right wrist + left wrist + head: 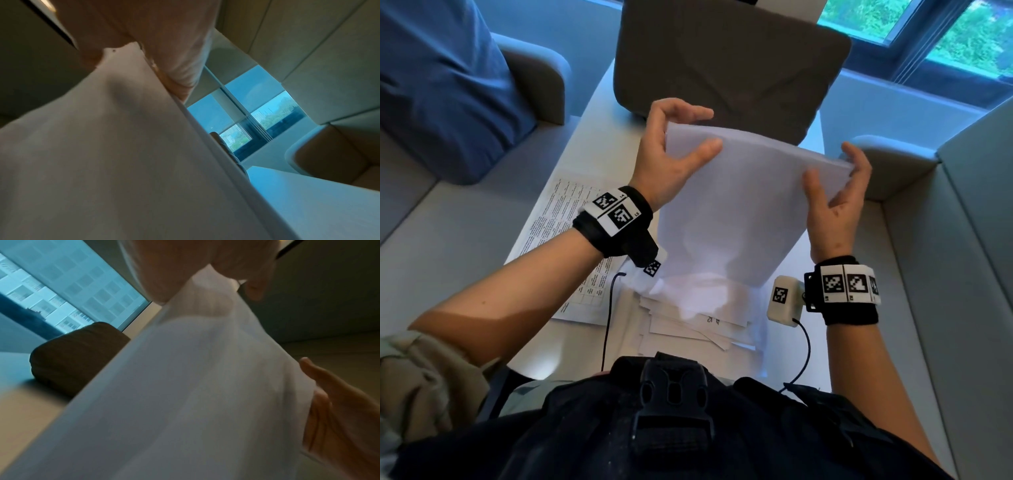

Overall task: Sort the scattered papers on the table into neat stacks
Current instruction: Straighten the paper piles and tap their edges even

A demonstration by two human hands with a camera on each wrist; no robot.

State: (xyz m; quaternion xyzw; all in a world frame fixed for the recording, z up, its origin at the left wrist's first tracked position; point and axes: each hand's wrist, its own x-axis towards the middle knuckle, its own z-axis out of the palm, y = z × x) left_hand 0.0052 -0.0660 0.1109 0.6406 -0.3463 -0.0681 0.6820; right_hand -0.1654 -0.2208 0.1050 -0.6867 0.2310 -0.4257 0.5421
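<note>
I hold a stack of white paper (pixel 736 212) upright over the white table (pixel 585 130), its lower edge down near the loose sheets. My left hand (pixel 681 137) grips the stack's top left corner, thumb on the near face and fingers curled over the top edge. My right hand (pixel 835 181) grips the top right corner the same way. The same stack (pixel 185 394) fills the left wrist view and, as a white sheet face (pixel 113 154), the right wrist view. Under it lies a messy pile of white papers (pixel 688 322). A printed sheet with tables (pixel 561 219) lies flat at the left.
A brown cushion (pixel 729 65) stands at the table's far end. Grey sofa seats flank the table, with a blue cushion (pixel 438 85) at the far left and an armrest (pixel 890 164) close to my right hand. Black cables (pixel 607 315) trail from the wrist cameras.
</note>
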